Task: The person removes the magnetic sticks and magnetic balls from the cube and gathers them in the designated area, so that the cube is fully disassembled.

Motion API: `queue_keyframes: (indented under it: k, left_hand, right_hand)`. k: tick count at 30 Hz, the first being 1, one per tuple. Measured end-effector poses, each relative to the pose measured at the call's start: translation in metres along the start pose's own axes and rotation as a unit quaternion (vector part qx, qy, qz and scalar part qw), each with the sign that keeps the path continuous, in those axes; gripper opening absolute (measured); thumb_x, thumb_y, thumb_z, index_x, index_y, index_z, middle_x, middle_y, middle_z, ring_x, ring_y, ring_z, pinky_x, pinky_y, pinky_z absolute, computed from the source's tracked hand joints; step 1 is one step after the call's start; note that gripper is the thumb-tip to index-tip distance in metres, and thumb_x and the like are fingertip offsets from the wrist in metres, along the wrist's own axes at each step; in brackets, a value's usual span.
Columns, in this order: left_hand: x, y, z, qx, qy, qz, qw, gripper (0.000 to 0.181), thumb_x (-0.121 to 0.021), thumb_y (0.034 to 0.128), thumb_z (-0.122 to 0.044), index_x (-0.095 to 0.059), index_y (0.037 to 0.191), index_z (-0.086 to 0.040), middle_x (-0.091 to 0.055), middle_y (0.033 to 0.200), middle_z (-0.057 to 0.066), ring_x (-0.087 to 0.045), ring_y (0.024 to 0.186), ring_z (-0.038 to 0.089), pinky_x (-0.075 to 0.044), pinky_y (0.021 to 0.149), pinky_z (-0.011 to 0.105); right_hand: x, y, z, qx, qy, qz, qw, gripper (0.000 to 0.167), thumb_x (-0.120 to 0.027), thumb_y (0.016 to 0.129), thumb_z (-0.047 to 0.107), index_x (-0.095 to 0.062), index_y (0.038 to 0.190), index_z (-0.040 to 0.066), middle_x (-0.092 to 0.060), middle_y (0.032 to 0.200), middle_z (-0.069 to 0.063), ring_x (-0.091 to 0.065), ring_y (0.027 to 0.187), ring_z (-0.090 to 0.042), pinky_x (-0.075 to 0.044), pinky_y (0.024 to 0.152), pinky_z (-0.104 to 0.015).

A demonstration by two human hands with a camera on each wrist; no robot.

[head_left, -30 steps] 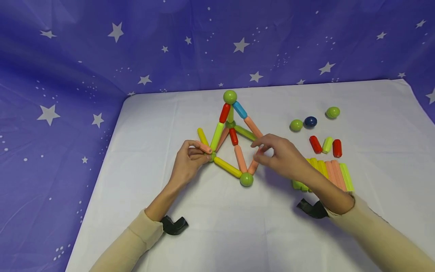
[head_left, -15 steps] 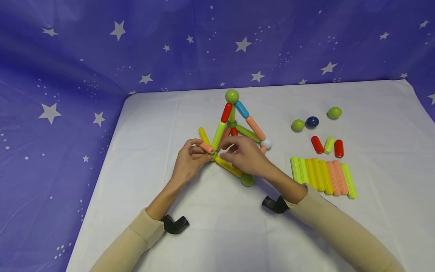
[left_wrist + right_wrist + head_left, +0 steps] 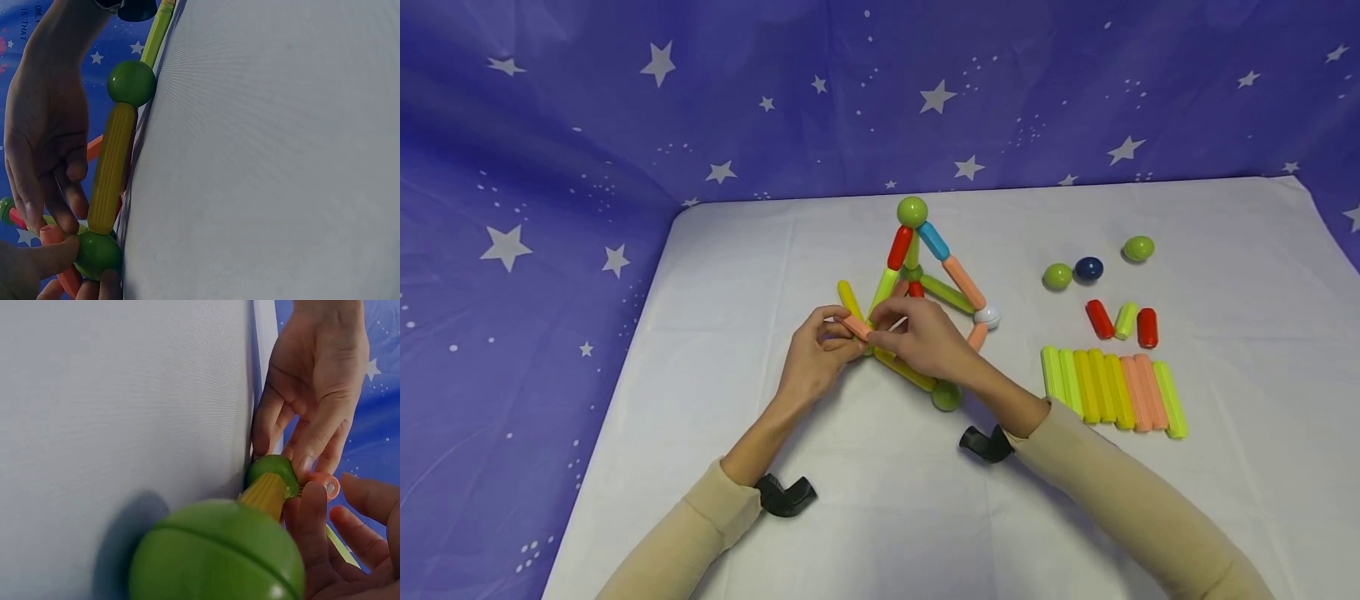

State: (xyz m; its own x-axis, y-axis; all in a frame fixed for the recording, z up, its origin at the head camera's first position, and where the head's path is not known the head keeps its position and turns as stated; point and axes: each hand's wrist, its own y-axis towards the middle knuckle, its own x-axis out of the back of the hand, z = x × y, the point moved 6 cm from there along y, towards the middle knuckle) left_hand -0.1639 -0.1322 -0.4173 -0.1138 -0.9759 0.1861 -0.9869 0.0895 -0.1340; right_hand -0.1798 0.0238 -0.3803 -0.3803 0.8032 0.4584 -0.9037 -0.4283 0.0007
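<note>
A pyramid-like frame of coloured sticks and balls stands on the table, topped by a green ball. At its left corner my left hand grips another green ball, together with a short salmon-pink stick. My right hand is at that corner too, its fingertips around the stick's free end; in the right wrist view a small gap shows beside one finger. A yellow stick runs from the held ball to the near green ball. A white ball forms the right corner.
Right of the frame lies a row of long sticks, with short red and lime sticks behind it. Farther back are a dark blue ball and two green balls. A starry purple cloth hangs behind the white table.
My right hand has moved left from the frame's right side to the left corner, reaching the salmon-pink stick's end. The left hand keeps its grip in nearly the same spot.
</note>
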Motion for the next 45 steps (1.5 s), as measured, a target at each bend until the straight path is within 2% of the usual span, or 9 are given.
queue_keyframes:
  k: [10, 16, 21, 25, 30, 37, 45]
  left_hand:
    - [0.001, 0.002, 0.001, -0.017, 0.002, 0.004, 0.9999, 0.05, -0.075, 0.0846, 0.004, -0.052, 0.129, 0.0, -0.064, 0.106, 0.019, -0.07, 0.096, 0.03, -0.052, 0.077, 0.022]
    - [0.001, 0.0, 0.0, -0.011, 0.0, 0.008, 0.9999, 0.053, -0.074, 0.0853, 0.003, -0.051, 0.133, -0.002, -0.064, 0.108, 0.019, -0.069, 0.098, 0.03, -0.052, 0.077, 0.023]
    - [0.001, 0.001, 0.001, -0.007, -0.001, 0.011, 0.9999, 0.066, -0.075, 0.0856, 0.001, -0.044, 0.144, -0.005, -0.061, 0.112, 0.019, -0.069, 0.098, 0.03, -0.053, 0.077, 0.023]
    - [0.002, 0.001, 0.003, 0.004, -0.003, 0.009, 0.9999, 0.073, -0.075, 0.0856, 0.0, -0.038, 0.148, -0.008, -0.058, 0.117, 0.02, -0.069, 0.099, 0.031, -0.054, 0.078, 0.025]
    - [0.003, 0.001, 0.003, 0.019, 0.019, 0.0, 0.9996, 0.071, -0.078, 0.0853, -0.006, -0.041, 0.146, -0.007, -0.057, 0.121, 0.017, -0.068, 0.102, 0.029, -0.054, 0.08, 0.028]
    - [0.002, 0.001, 0.003, 0.015, 0.021, 0.005, 0.9997, 0.066, -0.076, 0.0855, -0.001, -0.043, 0.143, -0.003, -0.055, 0.122, 0.017, -0.069, 0.1, 0.029, -0.052, 0.077, 0.024]
    - [0.002, 0.001, 0.003, 0.016, 0.013, 0.012, 0.9997, 0.063, -0.074, 0.0869, -0.001, -0.045, 0.142, -0.004, -0.055, 0.123, 0.017, -0.068, 0.101, 0.029, -0.052, 0.075, 0.023]
  right_hand:
    - [-0.004, 0.007, 0.005, 0.005, -0.029, -0.013, 0.9995, 0.009, -0.073, 0.089, 0.008, -0.071, 0.095, 0.002, -0.066, 0.076, -0.004, -0.061, 0.059, -0.017, -0.054, 0.056, -0.029]
    - [-0.005, 0.005, 0.007, 0.001, -0.053, -0.022, 0.9984, 0.007, -0.072, 0.089, 0.008, -0.072, 0.094, 0.004, -0.066, 0.077, -0.001, -0.06, 0.065, -0.014, -0.051, 0.061, -0.029]
    - [-0.003, 0.002, 0.008, -0.002, -0.058, -0.031, 0.9978, 0.007, -0.071, 0.088, 0.006, -0.073, 0.095, 0.004, -0.068, 0.082, -0.002, -0.063, 0.071, -0.015, -0.053, 0.065, -0.028]
    - [0.003, -0.003, 0.007, -0.009, -0.04, -0.033, 0.9986, 0.009, -0.07, 0.089, 0.005, -0.072, 0.097, 0.004, -0.069, 0.088, -0.004, -0.065, 0.07, -0.016, -0.055, 0.067, -0.028]
    - [0.008, -0.009, 0.003, -0.013, 0.003, -0.025, 0.9996, 0.013, -0.068, 0.089, 0.001, -0.071, 0.102, 0.002, -0.066, 0.092, -0.008, -0.066, 0.068, -0.018, -0.057, 0.064, -0.029]
    - [0.002, -0.008, 0.0, -0.007, 0.049, 0.024, 0.9985, 0.025, -0.063, 0.088, -0.005, -0.068, 0.112, -0.002, -0.065, 0.106, -0.012, -0.068, 0.087, -0.024, -0.057, 0.074, -0.031]
    - [-0.004, -0.005, 0.001, -0.007, 0.063, 0.053, 0.9966, 0.024, -0.065, 0.091, -0.002, -0.067, 0.115, -0.002, -0.066, 0.108, -0.013, -0.07, 0.083, -0.026, -0.058, 0.069, -0.031]
